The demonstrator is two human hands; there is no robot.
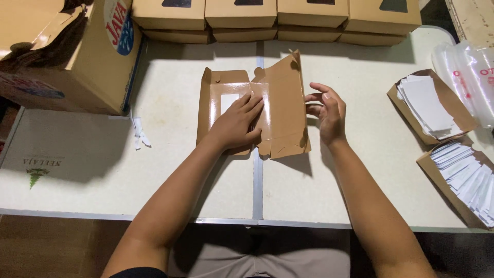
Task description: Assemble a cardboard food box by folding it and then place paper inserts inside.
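Head view. A flat brown carton blank lies unfolded at the middle of the pale bench, glossy inner face up, straddling the seam where the two bench halves meet. A clear window patch shows in its left panel. Its right panel is tilted up off the bench, with the far flap raised.

The left hand lies palm down on the blank, fingers spread and pressed flat on the centre panel just right of the window. It grips nothing; it pins the blank to the bench.

The right hand stands just beside the raised right panel, fingers loosely curled and parted, fingertips pointed at the panel's outer face. Whether they touch the card cannot be told. It holds nothing.

Along the far edge of the bench, a row of finished boxes stands two high, each with a dark window in the lid. At the far left sits a large torn shipping carton, with small white scraps on the bench beside it.

At the right, well apart from the hands, two open brown trays hold stacked white paper slips. A clear plastic bag lies just beyond them at the bench edge.

The person's grey-clad lap shows below the near edge.
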